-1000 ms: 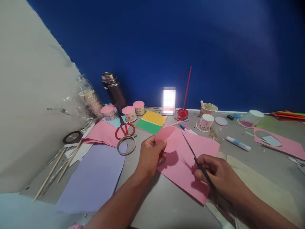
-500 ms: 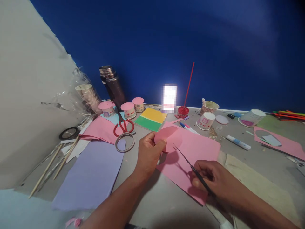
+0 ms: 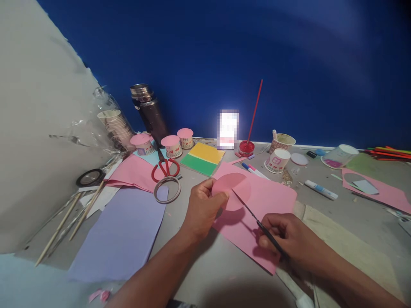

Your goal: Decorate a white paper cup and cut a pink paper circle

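Pinched between the thumb and fingers of my left hand (image 3: 207, 205) is a pink paper circle (image 3: 236, 182), held up over a larger pink sheet (image 3: 269, 192). My right hand (image 3: 285, 235) grips a pair of dark-handled scissors (image 3: 261, 226). Their blades look closed, and the tip lies over the middle of the circle; whether it touches the paper I cannot tell. Decorated paper cups with pink discs on top, one of them this pink-topped cup (image 3: 171, 146), stand beyond my left hand.
Red-handled scissors (image 3: 165, 167) and a tape roll (image 3: 167, 190) lie left, near purple paper (image 3: 122, 235). A flask (image 3: 149, 111) and stacked cups (image 3: 115, 126) stand behind. To the right are a drawn-on cup (image 3: 278, 161), a glue stick (image 3: 321, 190) and a cloth (image 3: 346, 248).
My left hand has turned the pink circle so its face now shows more fully, and its edge has swung under the scissor tip. My right hand has hardly moved.
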### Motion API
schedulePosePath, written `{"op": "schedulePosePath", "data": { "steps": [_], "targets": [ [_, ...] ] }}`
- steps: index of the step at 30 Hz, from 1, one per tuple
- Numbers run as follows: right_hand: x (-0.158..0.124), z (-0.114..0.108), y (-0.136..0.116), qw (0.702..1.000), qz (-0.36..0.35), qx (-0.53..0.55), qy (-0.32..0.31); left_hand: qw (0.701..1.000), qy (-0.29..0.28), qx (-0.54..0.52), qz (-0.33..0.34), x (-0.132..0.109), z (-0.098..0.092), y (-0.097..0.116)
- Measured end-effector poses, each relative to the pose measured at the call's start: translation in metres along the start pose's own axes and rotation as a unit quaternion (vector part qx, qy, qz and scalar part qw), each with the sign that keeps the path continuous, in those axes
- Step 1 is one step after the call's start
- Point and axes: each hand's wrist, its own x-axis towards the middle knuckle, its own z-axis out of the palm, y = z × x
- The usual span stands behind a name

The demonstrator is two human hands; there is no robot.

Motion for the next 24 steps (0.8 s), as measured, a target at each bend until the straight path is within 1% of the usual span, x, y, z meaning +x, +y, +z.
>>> {"op": "schedulePosePath", "data": {
  "steps": [4, 9, 14, 18, 24],
  "targets": [
    [0.0012, -0.0003, 0.0008, 1.0, 0.009, 0.026, -0.001, 0.999, -0.013, -0.038, -0.012, 0.0006, 0.0, -0.0006],
    [0.0018, -0.0006, -0.0011, 0.999, 0.01, 0.03, -0.006, 0.998, -0.017, -0.058, -0.022, 0.0012, 0.0, -0.0008],
    [0.0019, 0.0005, 0.0029, 0.998, 0.017, 0.055, -0.007, 0.997, -0.018, -0.066, -0.035, 0.0019, -0.0004, -0.0002],
    [0.0018, -0.0003, 0.0054, 0.999, 0.013, 0.047, -0.005, 0.996, -0.024, -0.076, -0.033, 0.0017, 0.0001, 0.0006],
    [0.0006, -0.0014, -0.0014, 0.999, 0.014, 0.029, -0.004, 0.996, -0.035, -0.079, -0.031, 0.0011, 0.0005, 0.0017]
  ]
}}
